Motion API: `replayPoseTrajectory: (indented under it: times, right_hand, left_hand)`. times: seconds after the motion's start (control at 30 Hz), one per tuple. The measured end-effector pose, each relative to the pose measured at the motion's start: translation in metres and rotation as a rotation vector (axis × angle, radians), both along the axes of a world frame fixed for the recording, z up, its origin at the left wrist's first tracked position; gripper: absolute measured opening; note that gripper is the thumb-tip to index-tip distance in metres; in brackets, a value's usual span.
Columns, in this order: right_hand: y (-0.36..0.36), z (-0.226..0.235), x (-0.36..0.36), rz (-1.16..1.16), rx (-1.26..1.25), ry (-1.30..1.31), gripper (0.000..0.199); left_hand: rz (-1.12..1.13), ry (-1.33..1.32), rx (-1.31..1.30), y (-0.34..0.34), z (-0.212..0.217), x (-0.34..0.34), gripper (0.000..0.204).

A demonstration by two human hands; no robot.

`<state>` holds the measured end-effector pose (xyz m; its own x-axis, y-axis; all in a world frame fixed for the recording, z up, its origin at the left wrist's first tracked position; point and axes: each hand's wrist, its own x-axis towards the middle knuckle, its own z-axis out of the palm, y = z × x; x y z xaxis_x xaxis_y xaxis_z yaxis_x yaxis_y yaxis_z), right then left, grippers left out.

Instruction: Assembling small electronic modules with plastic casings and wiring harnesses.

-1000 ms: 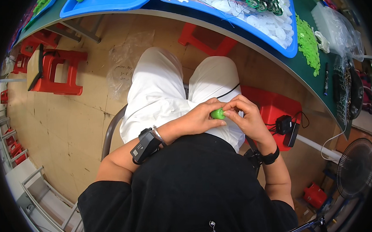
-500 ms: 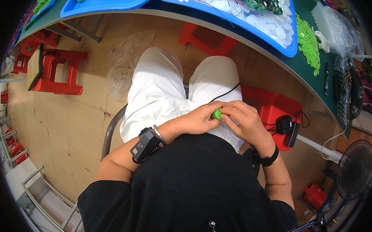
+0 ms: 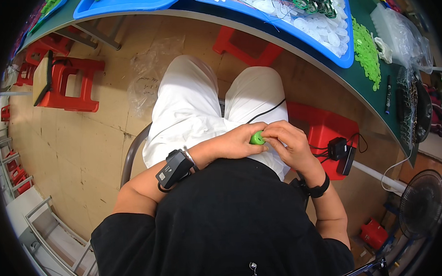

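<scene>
**Green piece pinched between both hands over your lap**

A tan tiled floor lies under you, with a dark green bench [image 3: 361, 77] curving across the far side. Since a second ago your hands have barely shifted: your left hand [image 3: 238, 142] and right hand [image 3: 288, 145] stay closed together on the small green part [image 3: 256, 138], fingers curled narrow around it, so the handling looks ongoing. Far right, a clear plastic bag [image 3: 399, 31] sits beside loose green pieces [image 3: 366, 52]. A blue tray [image 3: 295, 33] holds white discs. A crumpled clear bag [image 3: 149, 79] lies on the floor, far left.
</scene>
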<state>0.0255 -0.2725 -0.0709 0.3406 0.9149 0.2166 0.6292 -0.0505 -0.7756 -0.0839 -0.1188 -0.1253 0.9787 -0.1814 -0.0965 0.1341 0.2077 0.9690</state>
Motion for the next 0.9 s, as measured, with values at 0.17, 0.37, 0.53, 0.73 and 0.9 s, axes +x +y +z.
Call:
replayPoseTrajectory:
  times: [0.17,0.37,0.53,0.73,0.9]
  right_hand:
    - [0.000,0.001,-0.001,-0.025,-0.041,0.047,0.012]
    - [-0.001,0.003,0.001,-0.113,-0.248,0.338,0.010]
    - [-0.003,-0.004,0.005,-0.173,-0.466,0.839,0.019]
    - [-0.006,-0.015,0.002,-0.080,-0.594,1.051,0.027]
    - [-0.010,-0.026,-0.010,-0.125,-0.592,1.220,0.030]
  left_hand:
    - [0.003,-0.020,0.068,0.000,-0.001,-0.001,0.023]
    - [0.033,-0.049,0.087,-0.003,-0.005,-0.003,0.024]
    - [-0.014,-0.035,0.230,-0.007,-0.005,-0.006,0.025]
    - [0.001,-0.022,0.407,-0.015,-0.003,-0.016,0.023]
    - [0.035,-0.059,0.529,-0.018,-0.014,-0.020,0.021]
